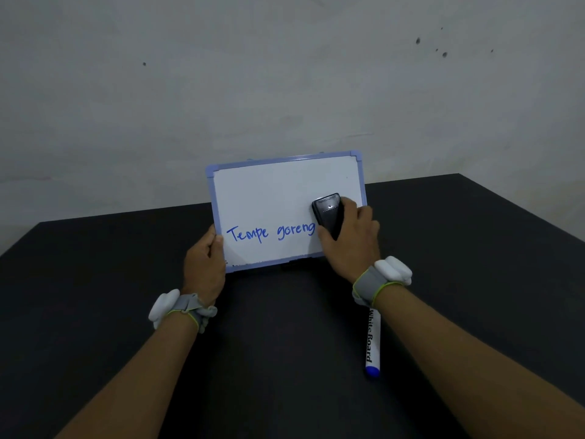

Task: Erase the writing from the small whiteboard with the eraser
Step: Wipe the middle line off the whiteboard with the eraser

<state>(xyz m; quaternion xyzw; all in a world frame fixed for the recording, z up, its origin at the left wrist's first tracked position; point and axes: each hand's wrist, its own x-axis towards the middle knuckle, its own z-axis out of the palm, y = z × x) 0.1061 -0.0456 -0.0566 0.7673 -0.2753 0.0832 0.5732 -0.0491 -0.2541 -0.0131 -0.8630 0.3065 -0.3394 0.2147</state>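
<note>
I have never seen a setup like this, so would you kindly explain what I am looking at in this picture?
This single view comes from a camera worn on a person's head, looking down at their own bare hands; no machine is involved. The left hand steadies a small whiteboard propped on a dark table. The right hand presses a black eraser against the board, just right of the blue writing, "Tempe goreng". A marker lies on the table. The white wrist bands are probably sensors.
</note>
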